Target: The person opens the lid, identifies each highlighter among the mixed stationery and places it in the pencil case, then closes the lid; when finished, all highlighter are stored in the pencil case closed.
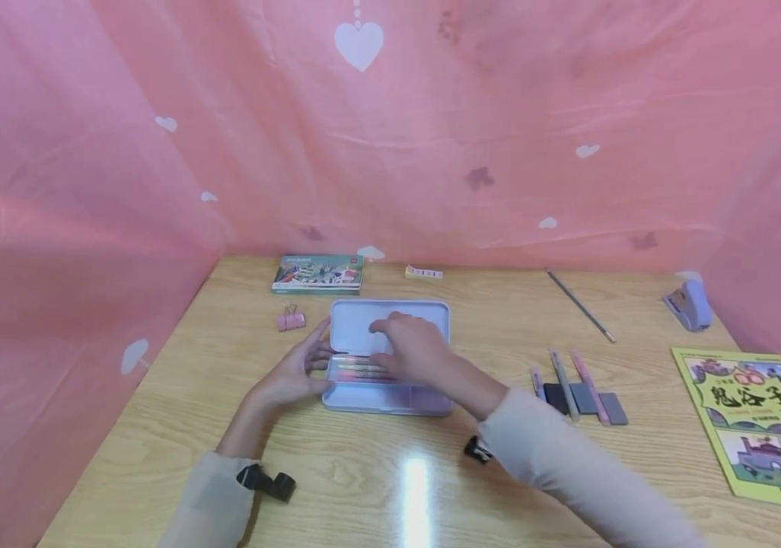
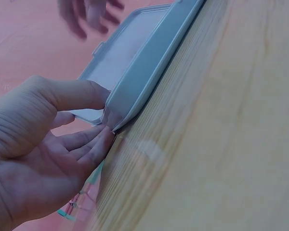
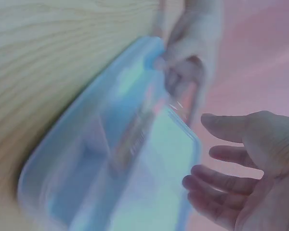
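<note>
A pale lilac pencil case (image 1: 373, 399) lies on the table with its lid (image 1: 349, 323) folded back toward the far side. Several slim pens (image 1: 356, 371) lie in its inner compartment. My left hand (image 1: 291, 374) holds the case's left end; in the left wrist view its thumb and fingertips pinch the corner. Over the middle of the case hovers my right hand (image 1: 418, 350), covering part of lid and tray. The right wrist view shows that hand's fingers (image 3: 221, 180) loosely bent, with nothing between them and the thumb.
Behind the case are a green illustrated box (image 1: 318, 274), a pink binder clip (image 1: 291, 320) and a small patterned strip (image 1: 425, 272). Rightward lie a pencil (image 1: 578, 304), markers (image 1: 564, 384) over dark blocks (image 1: 613, 409), a stapler (image 1: 690, 306) and a comic book (image 1: 757, 426). A black sharpener-like piece (image 1: 477, 450) sits near my right sleeve.
</note>
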`<state>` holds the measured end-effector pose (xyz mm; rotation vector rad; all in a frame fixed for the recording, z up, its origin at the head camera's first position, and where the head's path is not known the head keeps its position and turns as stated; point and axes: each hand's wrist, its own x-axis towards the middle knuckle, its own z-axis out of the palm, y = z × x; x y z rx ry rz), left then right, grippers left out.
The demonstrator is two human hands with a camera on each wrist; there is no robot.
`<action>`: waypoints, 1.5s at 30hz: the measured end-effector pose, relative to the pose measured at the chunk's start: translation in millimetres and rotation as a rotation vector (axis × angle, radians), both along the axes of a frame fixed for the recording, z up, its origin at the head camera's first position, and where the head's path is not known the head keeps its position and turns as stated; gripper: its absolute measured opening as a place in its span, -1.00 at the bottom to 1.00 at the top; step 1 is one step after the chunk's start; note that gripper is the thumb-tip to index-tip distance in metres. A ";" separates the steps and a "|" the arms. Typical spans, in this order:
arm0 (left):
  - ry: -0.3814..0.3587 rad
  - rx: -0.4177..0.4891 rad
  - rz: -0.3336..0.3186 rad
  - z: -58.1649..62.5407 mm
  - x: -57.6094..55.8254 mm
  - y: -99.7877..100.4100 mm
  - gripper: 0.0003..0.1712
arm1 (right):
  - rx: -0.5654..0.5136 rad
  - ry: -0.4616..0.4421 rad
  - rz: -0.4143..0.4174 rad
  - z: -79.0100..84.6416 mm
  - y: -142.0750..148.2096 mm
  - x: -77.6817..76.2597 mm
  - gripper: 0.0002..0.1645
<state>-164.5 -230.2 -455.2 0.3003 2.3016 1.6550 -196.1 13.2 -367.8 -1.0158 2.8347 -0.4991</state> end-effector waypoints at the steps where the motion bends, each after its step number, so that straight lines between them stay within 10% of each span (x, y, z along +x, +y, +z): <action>1: 0.006 0.007 -0.006 -0.2 0.3 0.0 0.26 | -0.013 0.003 -0.010 3.5 10.3 1.4 -0.43; 19: 0.004 -0.008 0.014 -1.0 4.7 -3.8 0.26 | 0.094 0.120 -0.240 29.3 189.2 19.9 -0.36; 30: 0.030 0.010 -0.004 4.9 6.6 -1.3 0.26 | 0.077 0.036 -0.236 -15.0 198.1 26.7 -0.77; 34: 0.049 0.000 -0.006 -2.8 3.1 -1.1 0.27 | 0.083 0.008 -0.242 -30.7 194.5 30.6 -0.59; 45: 0.048 -0.005 -0.007 -2.4 0.4 0.9 0.27 | 0.089 -0.077 -0.287 -44.0 184.5 31.2 -0.91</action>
